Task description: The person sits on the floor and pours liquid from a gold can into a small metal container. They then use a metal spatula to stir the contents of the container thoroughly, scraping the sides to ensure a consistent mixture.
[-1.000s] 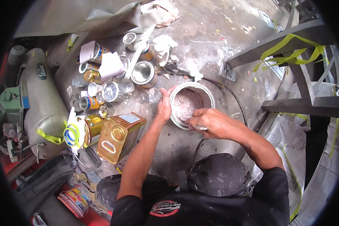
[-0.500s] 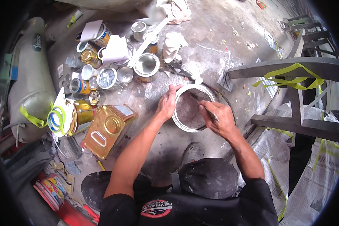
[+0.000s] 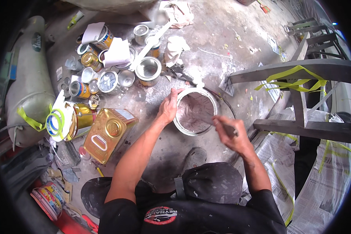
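A round white-rimmed tub (image 3: pixel 184 131) stands on the floor before my knees, its inner walls smeared with greyish-pink paste. My left hand (image 3: pixel 169 107) grips its left side, thumb up by the rim and the other fingers partly hidden. Closed around the handle of a putty knife (image 3: pixel 205 117) is my right hand (image 3: pixel 233 134), at the tub's right edge. The blade reaches into the tub and is blurred by motion.
Several paint cans (image 3: pixel 148 69) and cups crowd the floor at far left. Nearer stands a gold rectangular tin (image 3: pixel 109 132), with a grey cylindrical tank (image 3: pixel 31 78) beyond. At right are a dark frame (image 3: pixel 288 70) with yellow-green tape and newspaper sheets (image 3: pixel 323 179).
My right hand has moved right and slightly down, drawing the putty knife toward the tub's right edge. My left hand keeps its hold. The whole view has shifted a little.
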A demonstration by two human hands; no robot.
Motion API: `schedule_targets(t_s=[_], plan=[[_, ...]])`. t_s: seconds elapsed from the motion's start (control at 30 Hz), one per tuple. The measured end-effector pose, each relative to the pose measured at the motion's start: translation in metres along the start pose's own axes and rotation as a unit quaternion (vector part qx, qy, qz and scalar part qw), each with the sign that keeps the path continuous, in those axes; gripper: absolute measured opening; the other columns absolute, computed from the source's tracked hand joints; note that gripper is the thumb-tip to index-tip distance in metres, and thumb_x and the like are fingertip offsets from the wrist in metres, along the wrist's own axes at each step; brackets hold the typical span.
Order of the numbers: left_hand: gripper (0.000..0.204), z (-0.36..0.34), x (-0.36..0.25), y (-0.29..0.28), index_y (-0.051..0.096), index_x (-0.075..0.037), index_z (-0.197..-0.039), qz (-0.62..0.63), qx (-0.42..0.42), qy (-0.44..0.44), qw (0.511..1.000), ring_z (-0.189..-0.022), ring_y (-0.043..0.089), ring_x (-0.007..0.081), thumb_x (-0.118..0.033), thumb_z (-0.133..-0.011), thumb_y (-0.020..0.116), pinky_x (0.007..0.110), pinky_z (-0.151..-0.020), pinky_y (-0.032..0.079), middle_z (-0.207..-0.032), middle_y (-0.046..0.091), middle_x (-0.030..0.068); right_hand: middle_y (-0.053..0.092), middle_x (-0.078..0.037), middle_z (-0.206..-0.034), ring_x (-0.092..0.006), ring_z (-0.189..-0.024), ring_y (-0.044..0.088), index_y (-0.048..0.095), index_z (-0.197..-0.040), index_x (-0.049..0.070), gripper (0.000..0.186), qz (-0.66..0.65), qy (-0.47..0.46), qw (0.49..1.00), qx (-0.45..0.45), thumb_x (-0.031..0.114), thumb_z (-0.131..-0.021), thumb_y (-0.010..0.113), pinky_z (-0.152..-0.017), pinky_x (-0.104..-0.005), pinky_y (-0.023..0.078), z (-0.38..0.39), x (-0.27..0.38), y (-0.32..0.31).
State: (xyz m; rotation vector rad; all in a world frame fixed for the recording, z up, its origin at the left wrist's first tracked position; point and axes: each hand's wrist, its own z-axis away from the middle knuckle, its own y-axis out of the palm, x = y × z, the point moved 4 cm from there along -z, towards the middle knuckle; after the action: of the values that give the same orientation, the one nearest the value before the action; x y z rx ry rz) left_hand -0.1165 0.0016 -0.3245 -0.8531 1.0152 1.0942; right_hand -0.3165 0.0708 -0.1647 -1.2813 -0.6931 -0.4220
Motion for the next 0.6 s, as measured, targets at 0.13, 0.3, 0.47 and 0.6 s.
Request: schedule_targets(t_s=[0.13,0.3,0.47,0.6], plan=[[0.088,-0.004,0.005,0.003,0.057,-0.008,-0.135,0.02,0.01,0.012,1.0,-0.125,0.053,0.0321,-0.07,-0.097,0.009,0.037,-0.107,0.037,-0.132,0.06,0.0175,0.067,-0.015,-0.07,-0.0114,-0.058,0.06,0.068,-0.105,0.003,0.016,-0.103,0.077,0.989,-0.078,0.012,-0.093,0.062,-0.054,-0.0295,0.048,-0.02,-0.007,0.006],[0.087,-0.003,0.004,0.003,0.057,-0.008,-0.135,0.019,0.015,-0.003,1.0,-0.125,0.053,0.0317,-0.07,-0.097,0.008,0.037,-0.107,0.037,-0.132,0.061,0.017,0.064,-0.024,-0.07,-0.0403,-0.063,0.065,0.066,-0.096,0.001,0.021,-0.06,0.096,0.988,-0.101,0.02,-0.094,0.055,-0.061,-0.0418,0.051,-0.039,-0.016,0.035],[0.086,0.0,-0.006,0.005,0.058,-0.011,-0.134,-0.029,0.024,-0.007,0.999,-0.124,0.054,0.0319,-0.071,-0.097,0.008,0.038,-0.106,0.039,-0.129,0.062,0.0157,0.063,-0.023,-0.065,-0.0398,-0.06,0.065,0.066,-0.095,-0.002,0.025,-0.032,0.153,0.985,-0.076,0.019,-0.088,0.055,-0.06,-0.043,0.05,-0.019,-0.02,0.014],[0.086,-0.002,-0.012,0.012,0.06,-0.012,-0.132,-0.049,0.038,-0.001,0.998,-0.123,0.055,0.0324,-0.071,-0.096,0.008,0.038,-0.106,0.039,-0.127,0.063,0.0164,0.063,-0.022,-0.064,-0.0404,-0.06,0.064,0.067,-0.095,-0.002,0.022,-0.02,0.122,0.992,-0.033,0.017,-0.087,0.057,-0.06,-0.0435,0.051,-0.012,-0.001,0.002]])
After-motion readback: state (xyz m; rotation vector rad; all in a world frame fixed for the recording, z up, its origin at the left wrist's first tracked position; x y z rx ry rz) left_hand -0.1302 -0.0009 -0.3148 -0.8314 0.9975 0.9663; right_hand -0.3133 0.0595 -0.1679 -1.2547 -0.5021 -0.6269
